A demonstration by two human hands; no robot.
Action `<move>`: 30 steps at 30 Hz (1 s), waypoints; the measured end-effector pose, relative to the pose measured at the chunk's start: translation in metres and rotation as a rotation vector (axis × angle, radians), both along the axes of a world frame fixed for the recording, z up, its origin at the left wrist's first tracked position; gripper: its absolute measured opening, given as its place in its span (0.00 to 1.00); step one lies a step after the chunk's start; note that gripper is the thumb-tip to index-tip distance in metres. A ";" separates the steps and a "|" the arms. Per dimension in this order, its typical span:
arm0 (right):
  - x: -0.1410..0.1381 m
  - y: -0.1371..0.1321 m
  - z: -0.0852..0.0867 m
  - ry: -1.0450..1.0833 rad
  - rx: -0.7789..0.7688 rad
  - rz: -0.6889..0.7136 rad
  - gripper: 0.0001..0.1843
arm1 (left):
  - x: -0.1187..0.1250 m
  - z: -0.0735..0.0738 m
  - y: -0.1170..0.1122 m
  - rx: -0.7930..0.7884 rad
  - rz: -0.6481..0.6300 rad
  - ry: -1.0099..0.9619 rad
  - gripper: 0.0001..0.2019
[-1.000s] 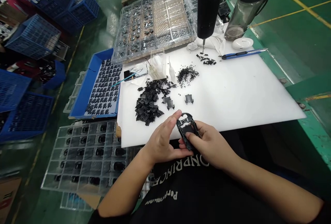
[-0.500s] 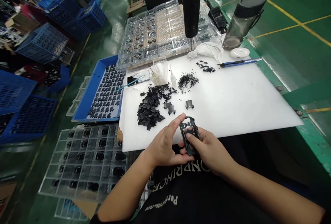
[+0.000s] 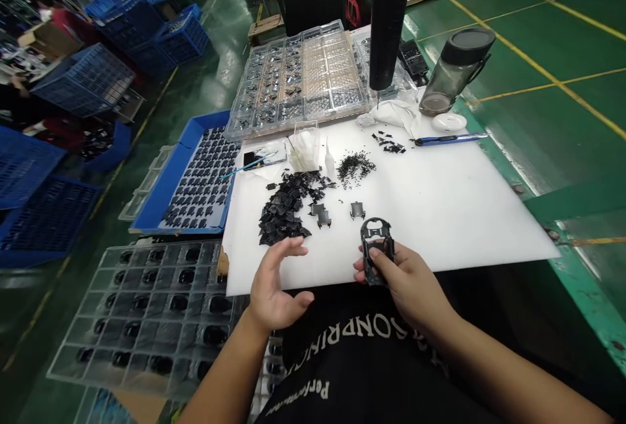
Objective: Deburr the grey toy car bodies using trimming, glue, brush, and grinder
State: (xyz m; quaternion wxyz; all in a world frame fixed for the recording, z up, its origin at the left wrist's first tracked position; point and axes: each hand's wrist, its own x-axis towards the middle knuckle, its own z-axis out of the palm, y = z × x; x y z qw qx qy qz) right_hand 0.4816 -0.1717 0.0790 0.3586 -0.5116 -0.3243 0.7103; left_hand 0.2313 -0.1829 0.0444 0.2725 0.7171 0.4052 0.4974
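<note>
Between the thumb and fingers of my right hand [image 3: 408, 277] is a black plastic toy car chassis [image 3: 375, 231], held above the front edge of the white board [image 3: 464, 215]. My left hand [image 3: 276, 284] is open to its left, thumb and fingers spread, with nothing in it. Just beyond that hand lies a heap of flat black plastic parts [image 3: 283, 209]. A few similar parts [image 3: 323, 218] lie apart from the heap, and one single part [image 3: 357, 209] sits just past the chassis. Further back is a scatter of tiny black pieces [image 3: 356, 166].
A blue tray [image 3: 183, 134] of black parts and a clear compartment box [image 3: 98, 267] stand at left. Another compartment box [image 3: 242, 111] is behind the board. A black vertical tool [image 3: 388, 32] hangs above. A bottle [image 3: 452, 72], white case [image 3: 448, 122] and blue knife [image 3: 447, 139] are at right.
My left hand has let go of the chassis and moved left, its fingers opening. My right hand still holds the chassis, now a little further right. The camera view has shifted slightly.
</note>
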 end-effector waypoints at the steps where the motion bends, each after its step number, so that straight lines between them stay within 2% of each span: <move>1: -0.001 0.001 0.000 0.000 0.009 0.000 0.17 | 0.003 0.002 -0.002 0.004 -0.004 0.008 0.40; 4: -0.005 0.004 0.000 -0.026 0.054 0.027 0.16 | 0.013 0.003 -0.007 0.003 -0.042 0.025 0.38; 7: -0.006 0.003 0.000 -0.042 0.072 0.033 0.16 | 0.019 -0.002 -0.010 -0.017 -0.060 0.024 0.37; 12: -0.003 0.002 -0.008 -0.056 0.056 -0.016 0.17 | 0.013 -0.015 -0.015 -0.079 -0.066 -0.006 0.36; 16: -0.005 0.005 -0.011 -0.032 0.052 -0.034 0.16 | 0.009 -0.018 -0.018 -0.103 -0.055 -0.014 0.35; 26: -0.016 0.018 0.001 0.060 -0.053 -0.119 0.12 | 0.017 -0.002 -0.010 -0.036 -0.068 0.047 0.28; 30: -0.016 0.022 0.002 0.106 -0.083 -0.151 0.14 | 0.017 0.003 -0.006 -0.049 -0.094 0.071 0.26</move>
